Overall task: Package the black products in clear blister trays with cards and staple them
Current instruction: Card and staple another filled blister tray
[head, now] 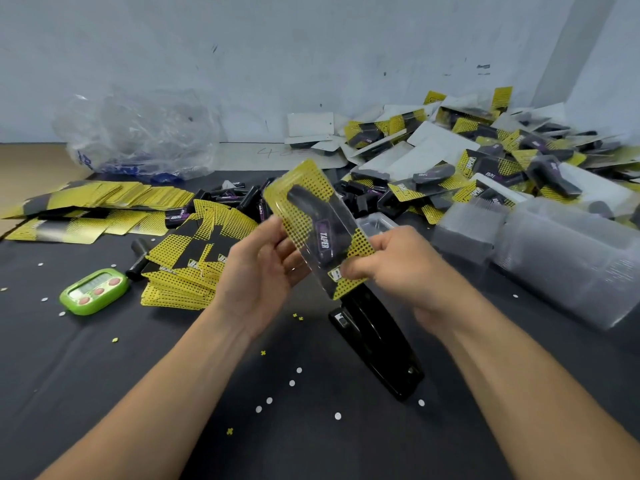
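Note:
Both hands hold one blister pack (317,223) above the table: a clear tray over a yellow-and-black card, with a black product labelled in purple inside. My left hand (263,268) supports its left edge from behind. My right hand (391,261) pinches its lower right corner. A black stapler (377,344) lies on the dark table just under the pack. Loose black products (239,199) lie behind the pack. Yellow cards (194,261) are stacked to the left, and clear empty trays (554,251) are stacked at the right.
A heap of packed blisters (502,157) fills the back right. More cards (93,209) spread at the far left, near a green timer (93,291). A crumpled clear plastic bag (138,136) sits against the wall. Small paper dots (298,382) litter the table front.

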